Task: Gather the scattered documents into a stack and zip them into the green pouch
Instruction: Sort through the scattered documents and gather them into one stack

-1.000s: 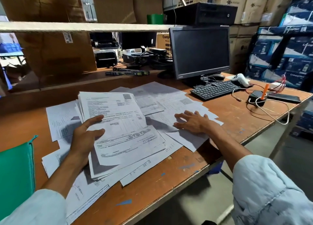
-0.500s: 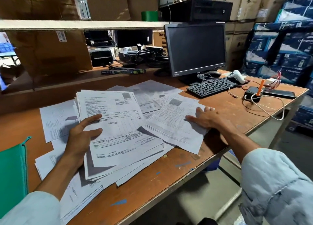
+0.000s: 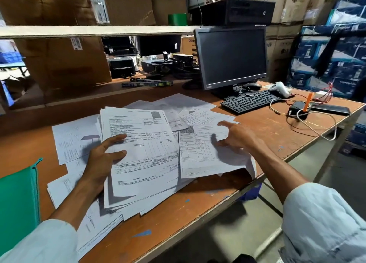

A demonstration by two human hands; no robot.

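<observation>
Printed white documents lie spread over the middle of the brown wooden desk [image 3: 257, 124]. My left hand [image 3: 103, 159] grips a thick tilted stack of documents [image 3: 142, 150] by its left edge, thumb on top. My right hand [image 3: 235, 136] rests on a group of sheets [image 3: 200, 156] to the right of the stack, with the forefinger stretched out and the thumb pinching the paper. Those sheets curl up off the desk at their near edge. More loose sheets [image 3: 73, 142] lie under and left of the stack. The green pouch [image 3: 17, 199] lies flat at the desk's left edge.
A black monitor [image 3: 231, 57] and keyboard [image 3: 249, 103] stand at the back right. A white scanner [image 3: 280, 88], a black box with cables [image 3: 299, 112] and a dark phone [image 3: 330, 109] sit near the right corner. A shelf [image 3: 99, 30] runs overhead. Cardboard boxes surround the desk.
My right hand has dragged the right-hand sheets leftward until they overlap the stack's right side, and their near edge now lifts off the desk. My left hand keeps holding the stack.
</observation>
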